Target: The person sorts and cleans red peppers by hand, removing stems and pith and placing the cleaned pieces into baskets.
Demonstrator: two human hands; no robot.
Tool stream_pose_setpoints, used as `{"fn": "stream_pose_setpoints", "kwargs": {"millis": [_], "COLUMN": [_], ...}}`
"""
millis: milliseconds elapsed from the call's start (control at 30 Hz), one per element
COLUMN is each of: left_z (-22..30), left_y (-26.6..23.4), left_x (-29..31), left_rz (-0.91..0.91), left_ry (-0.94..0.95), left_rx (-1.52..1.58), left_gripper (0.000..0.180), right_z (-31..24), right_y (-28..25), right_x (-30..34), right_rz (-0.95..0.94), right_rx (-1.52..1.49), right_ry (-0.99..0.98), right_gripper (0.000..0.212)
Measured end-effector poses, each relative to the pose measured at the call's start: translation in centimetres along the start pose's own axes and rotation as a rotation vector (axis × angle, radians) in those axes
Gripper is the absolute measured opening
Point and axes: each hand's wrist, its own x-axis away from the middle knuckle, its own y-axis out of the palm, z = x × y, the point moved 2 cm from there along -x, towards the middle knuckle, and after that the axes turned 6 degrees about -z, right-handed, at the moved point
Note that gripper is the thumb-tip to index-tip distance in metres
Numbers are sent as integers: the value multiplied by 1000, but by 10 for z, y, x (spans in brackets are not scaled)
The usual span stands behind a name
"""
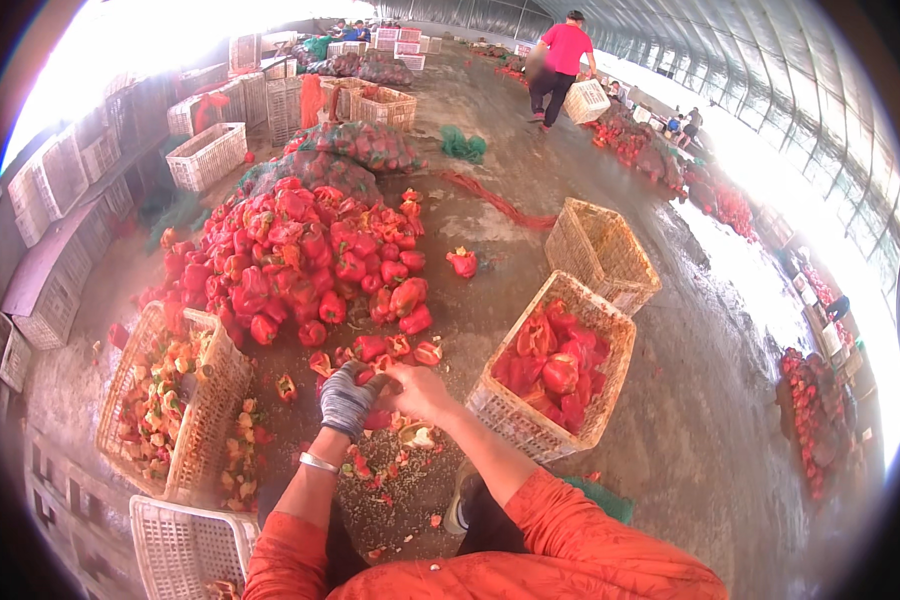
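Observation:
My left hand [346,401], in a grey striped knit glove, is closed around a red bell pepper [364,377], of which only a small part shows. My bare right hand [419,393] meets it from the right with fingers curled in. What those fingers pinch is hidden. Just beyond both hands, a big heap of red bell peppers [300,255] spreads over the floor, with loose ones at its near edge. To the right stands a woven crate [602,415] of opened red peppers. A crate [220,385] at the left holds cut-out cores and stems.
Pepper scraps and seeds [395,480] litter the floor below my hands. A white plastic crate [185,550] is at lower left, another woven crate [640,270] behind the right one. Filled net sacks [350,145] lie past the heap. A person in a pink shirt [568,48] carries a crate farther off.

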Motion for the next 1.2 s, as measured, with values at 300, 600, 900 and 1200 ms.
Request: {"fn": "stream_pose_setpoints", "kwargs": {"millis": [300, 600, 900, 1200], "left_z": [-16, -17, -5, -5], "left_y": [4, -5, -20, -19], "left_x": [-11, -13, 0, -3], "left_rz": [-157, -204, -269, -312], "left_ry": [-121, -163, -229, -185], "left_rx": [482, 462, 830, 799], "left_gripper": [26, 41, 29, 33], "right_z": [16, 5, 1, 0], "right_y": [10, 10, 8, 3], "right_x": [-2, 5, 8, 10], "right_rz": [122, 72, -76, -69], "right_rx": [-294, -310, -862, -1004], "right_ry": [-39, -100, -9, 13], "right_gripper": [34, 36, 24, 25]}}
